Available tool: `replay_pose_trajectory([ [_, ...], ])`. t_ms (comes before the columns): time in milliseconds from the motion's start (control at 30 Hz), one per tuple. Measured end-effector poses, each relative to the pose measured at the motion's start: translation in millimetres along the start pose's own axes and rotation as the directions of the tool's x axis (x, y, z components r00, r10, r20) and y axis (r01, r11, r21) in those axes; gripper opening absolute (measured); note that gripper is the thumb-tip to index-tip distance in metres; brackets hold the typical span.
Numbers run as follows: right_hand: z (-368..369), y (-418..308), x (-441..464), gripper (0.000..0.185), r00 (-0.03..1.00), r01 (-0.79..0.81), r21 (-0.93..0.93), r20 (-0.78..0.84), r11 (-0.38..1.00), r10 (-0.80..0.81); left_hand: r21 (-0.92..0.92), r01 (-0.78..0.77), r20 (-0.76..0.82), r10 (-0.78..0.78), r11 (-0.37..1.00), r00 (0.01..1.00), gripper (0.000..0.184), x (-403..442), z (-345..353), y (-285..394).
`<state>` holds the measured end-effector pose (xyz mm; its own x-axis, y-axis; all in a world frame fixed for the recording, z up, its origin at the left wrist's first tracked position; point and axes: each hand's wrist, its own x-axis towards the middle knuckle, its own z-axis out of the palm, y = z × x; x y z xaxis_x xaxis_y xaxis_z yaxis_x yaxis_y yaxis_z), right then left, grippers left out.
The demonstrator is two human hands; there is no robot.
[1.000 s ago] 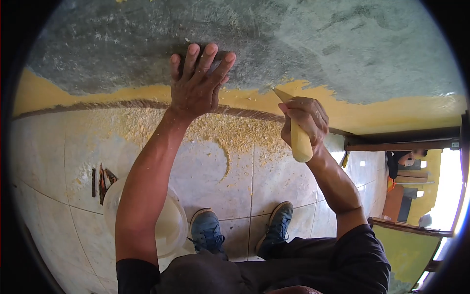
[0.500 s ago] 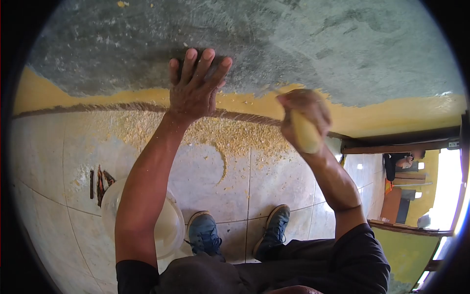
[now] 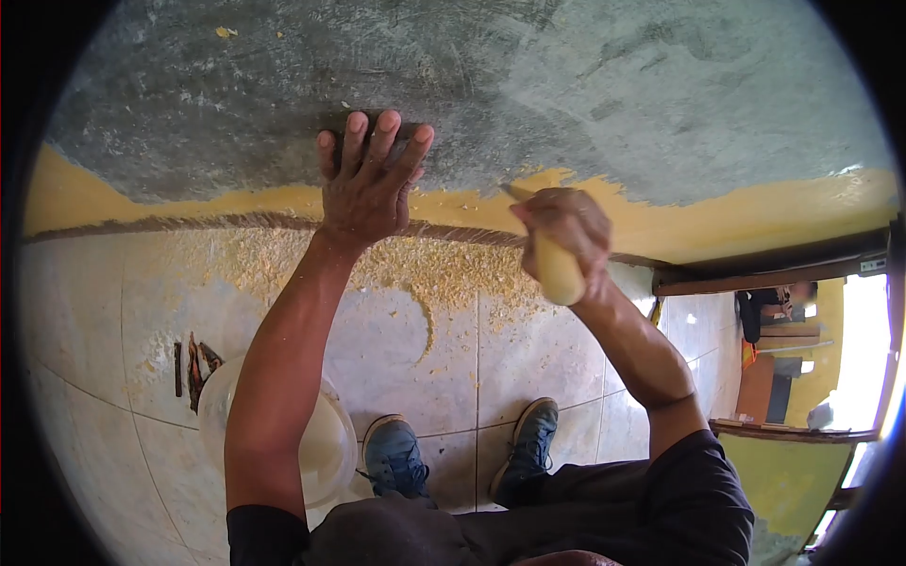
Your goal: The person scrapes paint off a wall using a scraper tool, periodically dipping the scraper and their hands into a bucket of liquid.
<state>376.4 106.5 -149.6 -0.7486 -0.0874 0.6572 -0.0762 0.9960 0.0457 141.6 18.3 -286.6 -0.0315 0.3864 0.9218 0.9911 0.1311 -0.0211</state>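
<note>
My left hand [image 3: 368, 184] presses flat on the wall [image 3: 453, 85], its fingers spread over bare grey plaster. In my right hand [image 3: 578, 231] is a scraper [image 3: 561, 274] with a pale, rounded handle. Its dark blade tip [image 3: 513, 191] meets the wall by the ragged edge of the yellow paint [image 3: 651, 212]. Much of the blade is hidden behind my fingers. Yellow paint flakes [image 3: 453, 269] lie heaped along the foot of the wall, below a brown strip.
A whitish, translucent tub [image 3: 330, 448] stands on the tiled floor [image 3: 557, 349], partly behind my left forearm. Left of it lie some dark, narrow pieces [image 3: 196, 368]. My shoes [image 3: 394, 453] are below. At right a doorway [image 3: 703, 325] opens onto another room, with a person [image 3: 755, 307] there.
My right hand has shifted left and slightly down with the scraper. My left hand stays flat on the wall, a little lower in view as the whole view tilted slightly.
</note>
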Motion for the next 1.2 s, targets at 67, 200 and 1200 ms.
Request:
replay_pose_trajectory([
  [67,0,1,5,0.03,0.975,-0.038,-0.004,-0.221,0.999,0.036,-0.005,0.014,0.012,-0.014,1.0,1.0,0.057,-2,0,2],
  [200,19,4,-16,0.031,0.986,-0.092,0.026,0.14,0.995,0.088,-0.007,0.003,0.022,-0.003,1.0,1.0,0.058,1,-4,1],
  [1200,44,7,-21,0.019,0.996,-0.001,0.093,-0.093,0.996,0.01,0.015,0.013,0.046,-0.014,1.0,0.999,0.059,-2,-4,0],
])
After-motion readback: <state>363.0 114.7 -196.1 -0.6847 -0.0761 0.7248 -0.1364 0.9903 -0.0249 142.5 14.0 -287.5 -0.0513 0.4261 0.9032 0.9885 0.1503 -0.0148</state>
